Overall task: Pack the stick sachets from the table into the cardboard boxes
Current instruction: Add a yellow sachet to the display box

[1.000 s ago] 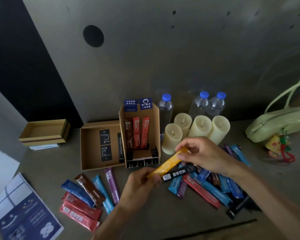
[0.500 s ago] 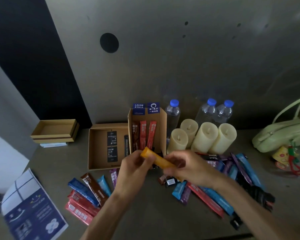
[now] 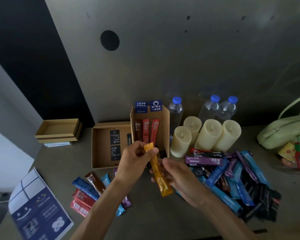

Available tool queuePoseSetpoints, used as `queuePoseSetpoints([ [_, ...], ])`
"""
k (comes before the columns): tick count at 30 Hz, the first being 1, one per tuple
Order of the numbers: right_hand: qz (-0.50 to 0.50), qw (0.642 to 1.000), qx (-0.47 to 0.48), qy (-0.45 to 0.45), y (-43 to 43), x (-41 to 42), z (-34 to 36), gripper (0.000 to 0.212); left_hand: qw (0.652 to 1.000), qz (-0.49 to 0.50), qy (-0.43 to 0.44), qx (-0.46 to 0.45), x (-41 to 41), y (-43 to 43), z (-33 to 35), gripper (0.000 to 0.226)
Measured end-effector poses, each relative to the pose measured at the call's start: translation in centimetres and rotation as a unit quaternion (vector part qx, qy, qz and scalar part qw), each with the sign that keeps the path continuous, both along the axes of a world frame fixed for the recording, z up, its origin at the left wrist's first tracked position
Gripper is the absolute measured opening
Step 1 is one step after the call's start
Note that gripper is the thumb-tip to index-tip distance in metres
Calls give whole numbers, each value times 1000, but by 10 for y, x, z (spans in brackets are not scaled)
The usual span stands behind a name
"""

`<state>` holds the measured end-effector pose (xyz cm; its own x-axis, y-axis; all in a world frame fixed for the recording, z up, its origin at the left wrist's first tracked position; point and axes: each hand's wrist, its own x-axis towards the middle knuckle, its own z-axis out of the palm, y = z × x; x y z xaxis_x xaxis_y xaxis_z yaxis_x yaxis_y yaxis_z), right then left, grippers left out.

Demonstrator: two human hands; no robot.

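Below a grey wall, a dim tabletop under scattered sachets.

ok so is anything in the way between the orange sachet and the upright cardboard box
nothing visible does. the left hand pinches the orange sachet by its top just in front of the upright box, whose open face shows only packed sachets standing at the back

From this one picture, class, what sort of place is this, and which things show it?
Probably a home or office table used for hand-packing, not a factory: loose stick sachets beside cardboard boxes, with water bottles, candles and a handbag nearby.
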<state>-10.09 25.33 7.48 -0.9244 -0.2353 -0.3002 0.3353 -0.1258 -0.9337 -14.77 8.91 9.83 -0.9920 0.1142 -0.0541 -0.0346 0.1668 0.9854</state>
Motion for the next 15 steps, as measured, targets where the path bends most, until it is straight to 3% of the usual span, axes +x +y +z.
queuePoseSetpoints([
  [3, -27, 992, 100, 72, -5, -1, -1, 16, 1000, 0, -7, -1, -8, 0, 1, 20],
  [7, -43, 995, 75, 53, -9, -2, -1, 14, 999, -13, -12, 29, -9, -1, 2, 18],
  [12, -7, 990, 135, 38, -8, 1, -9, 10, 999, 7, -2, 47, -15, -4, 0, 22],
  [15, -13, 993, 110, 26, -10, 1, -12, 13, 999, 14, -3, 50, -18, -4, -1, 23],
])
